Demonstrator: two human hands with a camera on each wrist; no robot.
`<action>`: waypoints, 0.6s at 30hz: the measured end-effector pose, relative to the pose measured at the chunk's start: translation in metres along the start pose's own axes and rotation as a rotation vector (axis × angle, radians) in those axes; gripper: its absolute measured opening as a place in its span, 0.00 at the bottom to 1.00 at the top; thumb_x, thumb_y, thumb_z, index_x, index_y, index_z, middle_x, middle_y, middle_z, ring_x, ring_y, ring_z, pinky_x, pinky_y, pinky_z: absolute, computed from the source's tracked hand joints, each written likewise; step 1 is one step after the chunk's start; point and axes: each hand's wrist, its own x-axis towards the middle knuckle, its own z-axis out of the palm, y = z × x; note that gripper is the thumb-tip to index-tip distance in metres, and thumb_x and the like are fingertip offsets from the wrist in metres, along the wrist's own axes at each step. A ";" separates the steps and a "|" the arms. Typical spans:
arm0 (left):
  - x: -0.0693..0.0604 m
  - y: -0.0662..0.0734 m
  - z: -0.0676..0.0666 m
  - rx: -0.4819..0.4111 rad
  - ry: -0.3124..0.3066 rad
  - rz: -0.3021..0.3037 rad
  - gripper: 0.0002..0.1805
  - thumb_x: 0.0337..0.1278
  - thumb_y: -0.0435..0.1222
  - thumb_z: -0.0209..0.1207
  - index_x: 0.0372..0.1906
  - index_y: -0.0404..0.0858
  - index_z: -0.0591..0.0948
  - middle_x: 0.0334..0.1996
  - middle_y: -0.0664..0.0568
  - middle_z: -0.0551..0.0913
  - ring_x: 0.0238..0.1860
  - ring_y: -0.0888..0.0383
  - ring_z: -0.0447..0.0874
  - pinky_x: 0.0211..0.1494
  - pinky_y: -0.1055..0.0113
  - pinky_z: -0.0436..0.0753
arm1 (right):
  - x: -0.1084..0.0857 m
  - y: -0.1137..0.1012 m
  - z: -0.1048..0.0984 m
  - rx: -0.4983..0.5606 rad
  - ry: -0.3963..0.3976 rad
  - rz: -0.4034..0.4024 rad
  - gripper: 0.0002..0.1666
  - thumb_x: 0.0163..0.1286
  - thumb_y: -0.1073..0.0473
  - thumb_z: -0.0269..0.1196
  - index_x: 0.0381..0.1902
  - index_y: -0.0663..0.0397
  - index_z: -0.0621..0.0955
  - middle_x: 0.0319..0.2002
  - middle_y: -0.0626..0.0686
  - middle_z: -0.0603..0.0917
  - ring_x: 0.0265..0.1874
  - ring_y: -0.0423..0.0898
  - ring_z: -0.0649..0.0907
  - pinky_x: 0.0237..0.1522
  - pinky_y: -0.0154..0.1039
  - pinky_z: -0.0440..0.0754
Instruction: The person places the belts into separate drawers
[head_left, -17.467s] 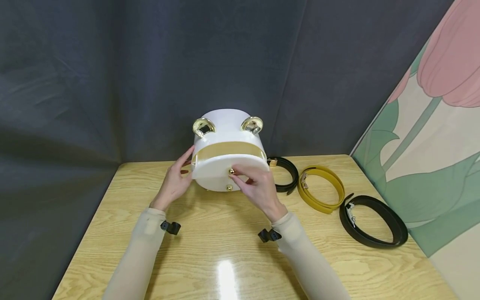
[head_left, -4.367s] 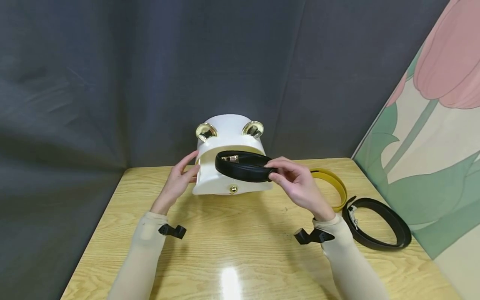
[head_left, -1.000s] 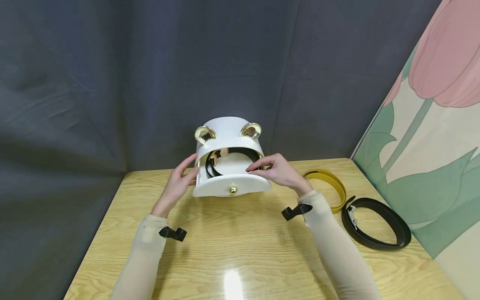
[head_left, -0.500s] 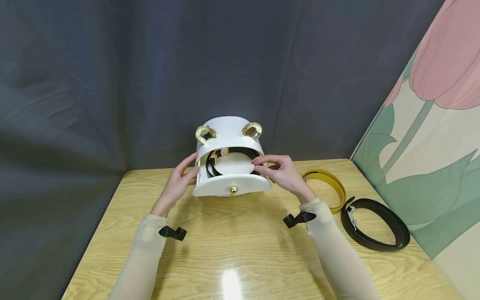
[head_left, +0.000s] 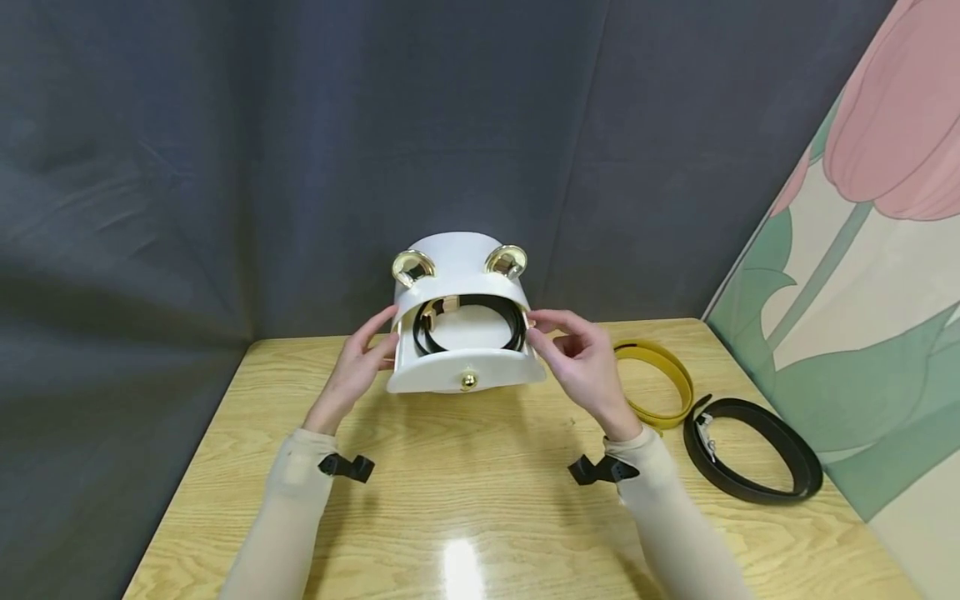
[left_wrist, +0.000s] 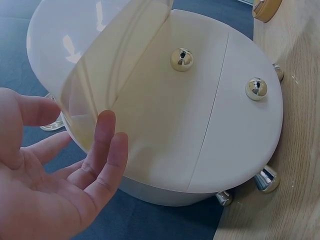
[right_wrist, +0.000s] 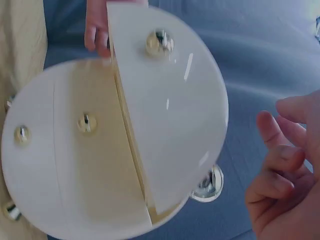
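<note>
A white rounded drawer box [head_left: 457, 254] with gold ring-shaped ears stands at the back of the table. Its top drawer [head_left: 467, 367] is pulled out and has a gold knob. Inside lies a coiled black belt [head_left: 510, 312] with a gold buckle. My left hand [head_left: 348, 367] is at the left side of the box, fingers extended; in the left wrist view its fingertips are by the drawer's pale side wall [left_wrist: 135, 45]. My right hand [head_left: 581, 358] is beside the drawer's right edge, loosely bent and holding nothing; the right wrist view shows its fingers apart from the drawer front [right_wrist: 165, 110].
To the right lie a coiled yellow belt [head_left: 678, 375] and another black belt [head_left: 787, 454] with a silver buckle, on the wooden table [head_left: 420, 483]. Two lower drawers with gold knobs [right_wrist: 87, 123] show in the wrist views. A dark curtain [head_left: 337, 167] hangs behind.
The drawer was pulled out. My right hand brought the gold-buckled black belt from the table into it, then drew back rightward out of the drawer. My left hand stayed at the box's side.
</note>
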 end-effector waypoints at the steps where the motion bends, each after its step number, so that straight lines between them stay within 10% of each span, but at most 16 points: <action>1: 0.000 0.000 0.000 0.000 0.001 0.000 0.31 0.85 0.39 0.49 0.85 0.47 0.62 0.82 0.40 0.64 0.49 0.62 0.87 0.54 0.65 0.87 | -0.003 -0.001 0.002 0.007 -0.001 -0.022 0.12 0.70 0.74 0.68 0.50 0.68 0.87 0.34 0.39 0.88 0.11 0.35 0.68 0.12 0.32 0.62; 8: -0.001 0.001 -0.001 -0.009 0.002 0.003 0.31 0.85 0.38 0.48 0.85 0.47 0.62 0.78 0.37 0.69 0.46 0.66 0.86 0.51 0.72 0.87 | -0.019 0.001 0.024 -0.019 -0.086 -0.208 0.12 0.64 0.78 0.69 0.46 0.68 0.88 0.30 0.58 0.92 0.11 0.32 0.68 0.12 0.28 0.65; 18: -0.001 -0.001 -0.002 0.005 0.006 -0.005 0.32 0.84 0.40 0.51 0.85 0.48 0.61 0.81 0.40 0.67 0.49 0.62 0.86 0.52 0.71 0.86 | -0.029 0.014 0.050 -0.141 -0.225 -0.407 0.19 0.60 0.75 0.75 0.50 0.62 0.89 0.40 0.59 0.94 0.16 0.35 0.83 0.14 0.19 0.69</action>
